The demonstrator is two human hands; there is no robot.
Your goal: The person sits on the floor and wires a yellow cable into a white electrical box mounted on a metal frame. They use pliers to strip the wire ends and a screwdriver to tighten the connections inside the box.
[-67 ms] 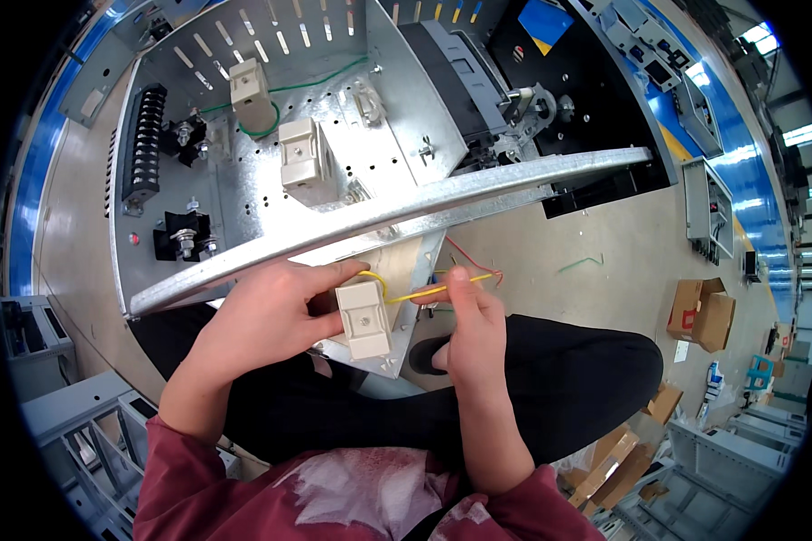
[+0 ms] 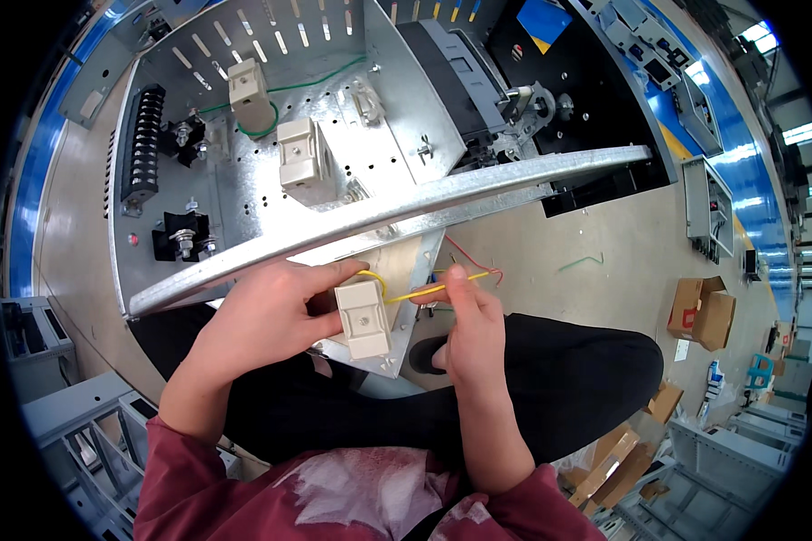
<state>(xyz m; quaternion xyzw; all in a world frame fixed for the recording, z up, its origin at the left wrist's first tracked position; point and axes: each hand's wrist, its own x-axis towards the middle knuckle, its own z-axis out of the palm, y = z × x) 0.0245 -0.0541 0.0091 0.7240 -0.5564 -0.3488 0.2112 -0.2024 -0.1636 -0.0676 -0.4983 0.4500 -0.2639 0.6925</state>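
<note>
Next to nothing differs from the earlier frame: both hands keep their places, and only the whole view slips by a trace. Nearest lies a soft maroon shirt (image 2: 370,491) with a pale, cloudy patch, then black trousers (image 2: 577,365). Above the lap, the left hand (image 2: 266,311) has its grip on a beige block (image 2: 364,321), thumb against its left edge, index finger stretched to the curve of a yellow wire (image 2: 417,293); what the other fingers do behind is hidden. The right hand (image 2: 478,329) pinches that wire between thumb and finger, just right of the block. Judging by this, the step in hand is leading or shaping the wire at the block, and the next move seems to call for a steady left grip and a light, guiding right one. The block looks like matt moulded plastic or ceramic, squared, with a waisted face and a small round recess; the wire is slim and smooth. Near it runs a thin red wire (image 2: 467,252). Beyond curves the galvanised rim of a metal cabinet (image 2: 406,203), holding a similar block (image 2: 305,155), a ribbed black terminal strip (image 2: 143,144) and a grey device (image 2: 465,77). Farther right, an open cardboard box (image 2: 699,313) stands on the smooth floor (image 2: 595,298)
</note>
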